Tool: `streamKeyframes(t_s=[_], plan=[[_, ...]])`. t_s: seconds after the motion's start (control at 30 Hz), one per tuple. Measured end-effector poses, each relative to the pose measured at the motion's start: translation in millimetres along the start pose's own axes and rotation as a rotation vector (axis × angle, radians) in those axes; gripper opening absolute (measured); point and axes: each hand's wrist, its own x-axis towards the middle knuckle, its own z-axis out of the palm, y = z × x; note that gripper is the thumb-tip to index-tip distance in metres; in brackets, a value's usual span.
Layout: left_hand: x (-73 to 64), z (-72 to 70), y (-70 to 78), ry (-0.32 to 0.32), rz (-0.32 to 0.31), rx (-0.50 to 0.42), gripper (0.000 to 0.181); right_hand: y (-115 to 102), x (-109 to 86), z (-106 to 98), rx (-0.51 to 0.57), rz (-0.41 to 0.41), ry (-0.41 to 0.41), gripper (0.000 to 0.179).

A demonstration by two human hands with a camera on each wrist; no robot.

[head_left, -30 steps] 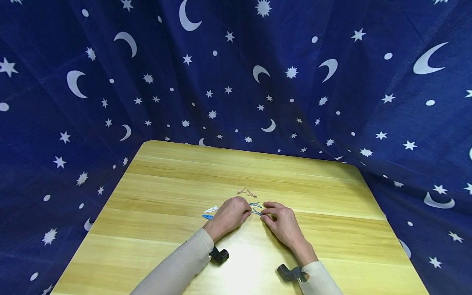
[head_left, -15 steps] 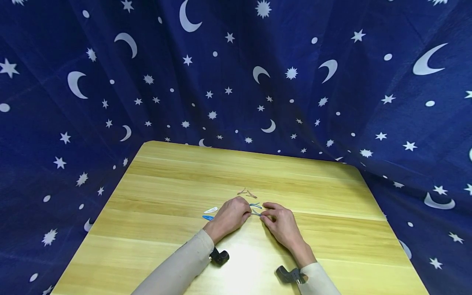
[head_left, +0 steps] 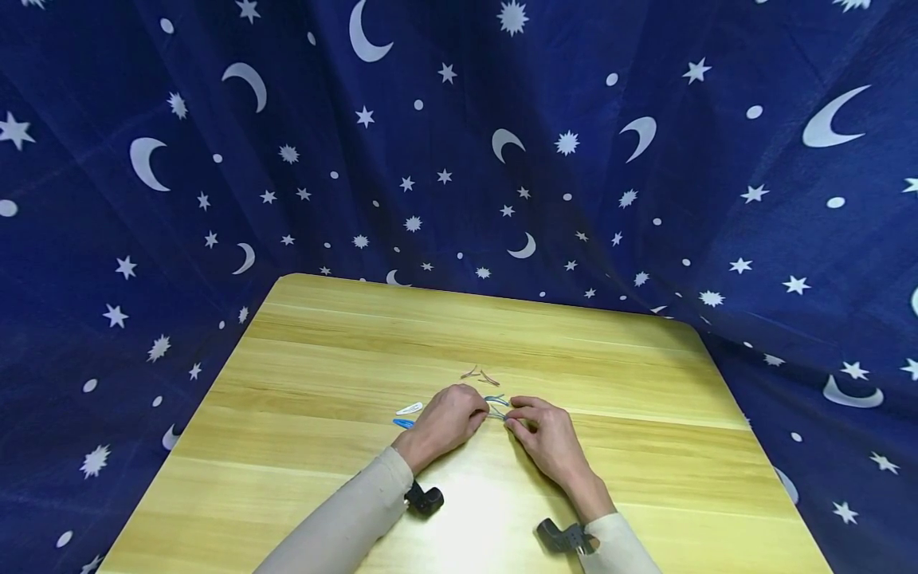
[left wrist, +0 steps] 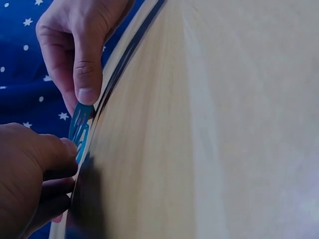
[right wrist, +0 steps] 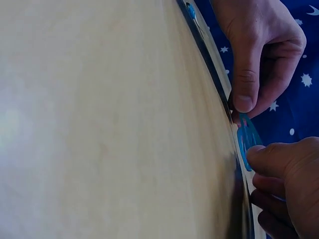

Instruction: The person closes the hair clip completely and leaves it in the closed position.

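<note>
Both hands meet over the table around a teal snap hair clip (head_left: 497,414), its arms spread apart. The left hand (head_left: 449,416) pinches its left end; in the left wrist view that hand's thumb (left wrist: 55,148) lies on the clip (left wrist: 79,128). The other end sits between the thumb and fingertips of the right hand (head_left: 548,433). In the right wrist view the clip (right wrist: 247,137) spans the gap between both hands. Just beyond it lies another blue-grey hair clip (head_left: 496,399), partly behind the left fingers.
Two pink hair clips (head_left: 490,378) lie beyond the hands on the wooden table (head_left: 323,343). Left of the left wrist are a white snap clip (head_left: 409,408) and a bright blue snap clip (head_left: 404,422). A starry blue curtain (head_left: 459,159) hangs behind the table.
The right hand has shifted slightly left, nearer the left hand, with the teal hair clip still between them. The left hand and the other clips stay almost where they were.
</note>
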Motion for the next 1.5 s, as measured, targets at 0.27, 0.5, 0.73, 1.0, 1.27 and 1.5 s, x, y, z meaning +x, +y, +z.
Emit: streamKeyframes(t_s=[0.27,0.5,0.73,1.0,1.27,1.5], plan=[[-1.9,-2.4,-1.5,0.019,-0.012,-0.060,0.013,-3,1.1,-2,0.028,0.004,0.012,0.005],[-3.3,-4.6,-3.0,0.042,-0.012,-0.091,0.009,-6,2.2,-4,0.026,-0.004,0.026,0.007],[-3.9,-7.4,-3.3,0.059,-0.021,-0.119,0.007,-7,4.4,-5,0.021,-0.017,0.031,0.006],[-4.8,-8.7,-5.0,0.080,-0.034,-0.148,0.009,-9,5.8,-6,0.035,-0.024,0.024,0.006],[-5.8,-11.5,-7.3,0.097,-0.019,-0.162,0.012,-11,8.8,-6,0.041,-0.042,0.030,0.006],[-6.8,-14.6,-8.9,0.086,-0.031,-0.183,0.015,-13,10.3,-7,0.045,-0.053,0.031,0.007]])
